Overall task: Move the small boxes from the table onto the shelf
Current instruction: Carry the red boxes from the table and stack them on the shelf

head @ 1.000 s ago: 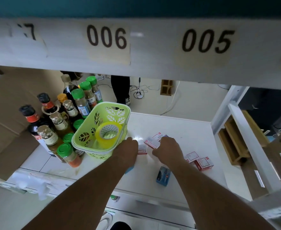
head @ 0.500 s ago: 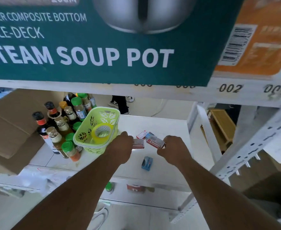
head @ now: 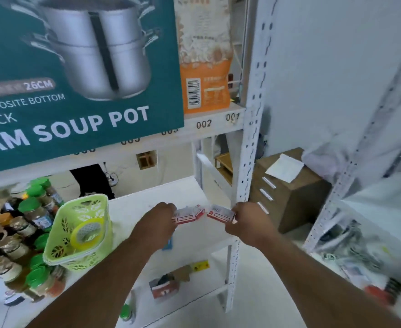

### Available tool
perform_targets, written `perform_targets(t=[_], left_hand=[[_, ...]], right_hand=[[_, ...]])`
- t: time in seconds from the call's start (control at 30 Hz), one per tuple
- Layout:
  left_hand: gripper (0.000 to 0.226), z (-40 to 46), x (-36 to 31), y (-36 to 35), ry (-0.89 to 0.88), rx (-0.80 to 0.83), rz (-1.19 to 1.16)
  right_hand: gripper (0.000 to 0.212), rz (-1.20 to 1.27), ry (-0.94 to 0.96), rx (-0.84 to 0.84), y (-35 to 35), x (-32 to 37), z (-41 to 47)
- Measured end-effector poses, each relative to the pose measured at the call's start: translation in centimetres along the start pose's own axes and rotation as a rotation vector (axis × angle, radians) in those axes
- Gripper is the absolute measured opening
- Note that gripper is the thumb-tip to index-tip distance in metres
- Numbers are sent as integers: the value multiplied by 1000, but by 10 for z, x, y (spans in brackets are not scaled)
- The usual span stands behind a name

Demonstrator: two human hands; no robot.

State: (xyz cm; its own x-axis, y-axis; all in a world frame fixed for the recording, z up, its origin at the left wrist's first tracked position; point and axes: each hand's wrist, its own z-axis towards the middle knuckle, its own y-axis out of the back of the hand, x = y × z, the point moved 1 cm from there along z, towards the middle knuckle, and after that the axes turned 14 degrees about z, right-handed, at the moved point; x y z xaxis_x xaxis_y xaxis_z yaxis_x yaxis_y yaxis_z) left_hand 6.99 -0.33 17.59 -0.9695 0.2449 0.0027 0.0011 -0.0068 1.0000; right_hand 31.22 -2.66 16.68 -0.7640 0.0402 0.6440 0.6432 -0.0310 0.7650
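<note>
The left hand (head: 158, 222) grips a small red-and-white cardboard box (head: 187, 215), held above the white shelf board (head: 147, 200). At its 3 o'clock, just beside it, the right hand (head: 246, 222) pinches a second red-and-white box (head: 219, 213). A lime-green plastic basket (head: 81, 230) sits at 9 o'clock of the left hand.

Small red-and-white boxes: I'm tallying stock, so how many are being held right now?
3 visible: two in the left hand, boxes, one box in the right hand. Fingers may hide more.
</note>
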Motion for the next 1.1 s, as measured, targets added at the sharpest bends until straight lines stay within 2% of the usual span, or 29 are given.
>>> perform_targets(t=[0.13,0.27,0.6,0.87,1.1], left_hand=[[31,-14,-41,17,-138,-30,-47],[36,-25,-92,36,-293,-82,-80],[40,-34,-255,85,-590,-132,-179],[42,-23,-408,135,-845,-151,-314],[41,-6,-514,186,-933,-217,-313]], right_hand=[[30,43,-121,-47,35,-16,-52],[21,63,-222,-156,80,-32,-102],[19,-47,-395,-449,214,-92,-220],[20,-128,-494,-587,330,-156,-291],[26,-80,-483,-693,425,-199,-316]])
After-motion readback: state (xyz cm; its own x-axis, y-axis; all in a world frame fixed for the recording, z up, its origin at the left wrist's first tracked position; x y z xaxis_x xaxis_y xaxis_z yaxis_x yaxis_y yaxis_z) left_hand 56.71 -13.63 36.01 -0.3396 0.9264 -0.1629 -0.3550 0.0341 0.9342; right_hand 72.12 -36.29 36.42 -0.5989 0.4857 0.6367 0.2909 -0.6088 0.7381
